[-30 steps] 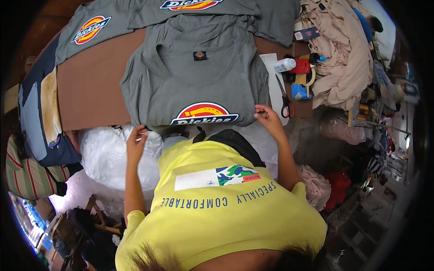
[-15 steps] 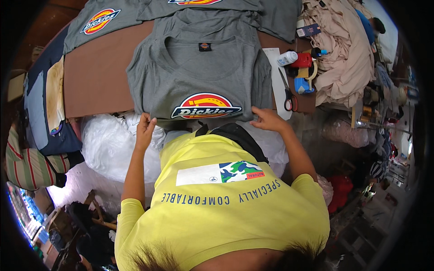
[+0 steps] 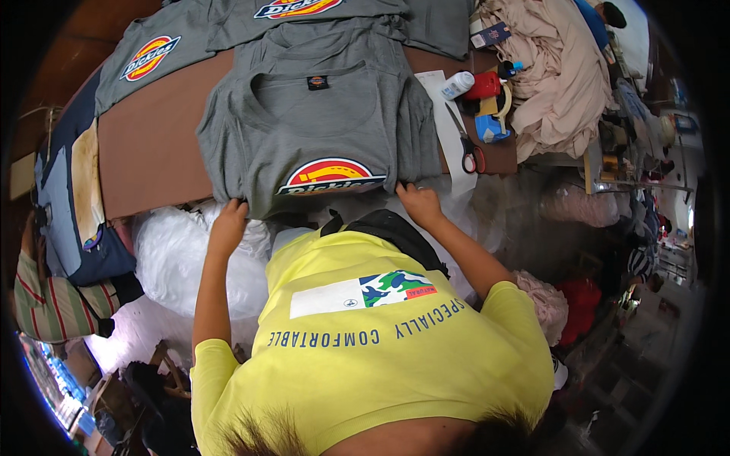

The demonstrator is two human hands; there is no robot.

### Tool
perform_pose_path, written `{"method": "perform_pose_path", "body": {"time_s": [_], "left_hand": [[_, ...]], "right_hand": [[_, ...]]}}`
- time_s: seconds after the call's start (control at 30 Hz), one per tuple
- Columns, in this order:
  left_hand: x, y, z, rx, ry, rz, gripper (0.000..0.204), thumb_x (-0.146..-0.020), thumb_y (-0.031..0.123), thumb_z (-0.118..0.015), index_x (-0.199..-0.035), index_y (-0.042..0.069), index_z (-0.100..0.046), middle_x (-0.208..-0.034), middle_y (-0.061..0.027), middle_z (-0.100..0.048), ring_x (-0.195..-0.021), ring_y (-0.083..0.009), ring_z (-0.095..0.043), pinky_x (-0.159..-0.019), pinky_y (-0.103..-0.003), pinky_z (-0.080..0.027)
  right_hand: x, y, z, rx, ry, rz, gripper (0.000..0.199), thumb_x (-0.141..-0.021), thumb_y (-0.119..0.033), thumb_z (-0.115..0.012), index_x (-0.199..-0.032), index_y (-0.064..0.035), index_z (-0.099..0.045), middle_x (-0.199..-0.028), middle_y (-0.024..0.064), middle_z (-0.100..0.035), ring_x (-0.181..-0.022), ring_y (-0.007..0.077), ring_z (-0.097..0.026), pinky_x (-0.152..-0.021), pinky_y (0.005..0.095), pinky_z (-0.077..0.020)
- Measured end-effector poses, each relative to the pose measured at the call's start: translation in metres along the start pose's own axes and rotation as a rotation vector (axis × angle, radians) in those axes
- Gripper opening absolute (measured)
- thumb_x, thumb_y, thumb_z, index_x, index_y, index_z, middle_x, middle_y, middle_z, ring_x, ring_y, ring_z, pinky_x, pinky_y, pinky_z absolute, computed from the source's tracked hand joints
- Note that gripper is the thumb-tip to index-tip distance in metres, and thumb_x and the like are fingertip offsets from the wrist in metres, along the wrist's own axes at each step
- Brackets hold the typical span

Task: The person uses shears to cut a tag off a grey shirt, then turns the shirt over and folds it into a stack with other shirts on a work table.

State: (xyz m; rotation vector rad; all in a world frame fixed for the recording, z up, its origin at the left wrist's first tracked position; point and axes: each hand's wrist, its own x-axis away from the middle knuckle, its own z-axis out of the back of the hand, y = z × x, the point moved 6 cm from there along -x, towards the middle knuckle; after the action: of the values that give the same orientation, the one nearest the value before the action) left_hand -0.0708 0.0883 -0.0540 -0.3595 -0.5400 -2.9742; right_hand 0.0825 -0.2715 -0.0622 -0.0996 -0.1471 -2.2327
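A grey t-shirt [image 3: 327,121] with a red and yellow emblem near its hem lies flat on the brown table [image 3: 148,152], collar away from me. My left hand [image 3: 228,222] grips the hem's left corner at the table's near edge. At the right corner of the same hem, my right hand [image 3: 418,202] pinches the cloth. My yellow shirt fills the lower middle of the view.
More grey t-shirts [image 3: 160,53] lie along the table's far side. Right of the shirt are red-handled scissors [image 3: 471,156], a white bottle [image 3: 457,83], a red cup [image 3: 484,87] and a pile of beige cloth [image 3: 551,76]. White plastic bags [image 3: 179,262] sit below the table's edge.
My right hand has slid left along the hem, bringing both hands a little closer together. The shirt's lower edge has shifted slightly.
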Motion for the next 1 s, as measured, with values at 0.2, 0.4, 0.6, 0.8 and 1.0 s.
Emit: {"method": "perform_pose_path", "body": {"time_s": [0.2,0.4,0.6,0.8,1.0], "left_hand": [[0.009,0.003,0.021,0.032,0.078,-0.051,0.020,-0.073,0.011,-0.063,-0.085,0.000,-0.050,-0.092,-0.0139,-0.051,-0.087,-0.0351,-0.050,-0.073,-0.042,-0.043],[0.018,-0.003,0.014,0.230,0.121,-0.097,0.020,-0.078,0.014,-0.060,-0.086,0.001,-0.047,-0.086,-0.0165,-0.052,-0.083,-0.0362,-0.050,-0.070,-0.042,-0.041],[0.016,-0.026,0.015,0.297,0.167,0.060,0.021,-0.082,0.014,-0.058,-0.084,0.000,-0.042,-0.076,-0.0206,-0.050,-0.073,-0.0411,-0.048,-0.062,-0.044,-0.038],[0.023,-0.029,0.029,0.374,0.194,0.175,0.020,-0.082,0.013,-0.058,-0.091,0.000,-0.047,-0.083,-0.0216,-0.054,-0.077,-0.0404,-0.051,-0.065,-0.041,-0.041],[0.014,-0.032,0.020,0.324,0.210,0.126,0.021,-0.082,0.013,-0.059,-0.093,-0.002,-0.048,-0.086,-0.0209,-0.056,-0.077,-0.0388,-0.052,-0.068,-0.038,-0.043]], "right_hand": [[0.005,0.002,-0.010,0.042,0.031,-0.182,0.025,-0.074,-0.013,-0.053,-0.099,-0.0119,-0.055,-0.067,0.0067,-0.056,-0.053,0.0212,-0.060,-0.045,0.0323,-0.0474],[0.016,0.014,0.017,0.048,0.299,-0.059,0.020,-0.075,-0.013,-0.052,-0.094,-0.0146,-0.054,-0.064,0.0026,-0.050,-0.051,0.0193,-0.057,-0.045,0.0316,-0.0451],[0.015,0.017,0.001,0.089,0.309,-0.117,0.018,-0.075,-0.013,-0.053,-0.093,-0.0153,-0.055,-0.064,0.0032,-0.049,-0.054,0.0184,-0.056,-0.047,0.0312,-0.0443],[0.027,0.035,0.009,-0.100,0.356,-0.072,0.020,-0.075,-0.011,-0.053,-0.094,-0.0157,-0.056,-0.063,0.0039,-0.050,-0.054,0.0204,-0.056,-0.048,0.0322,-0.0452],[0.013,0.029,-0.012,-0.001,0.055,-0.106,0.024,-0.075,-0.010,-0.053,-0.098,-0.0145,-0.057,-0.064,0.0064,-0.055,-0.056,0.0223,-0.060,-0.048,0.0343,-0.0459]]}}
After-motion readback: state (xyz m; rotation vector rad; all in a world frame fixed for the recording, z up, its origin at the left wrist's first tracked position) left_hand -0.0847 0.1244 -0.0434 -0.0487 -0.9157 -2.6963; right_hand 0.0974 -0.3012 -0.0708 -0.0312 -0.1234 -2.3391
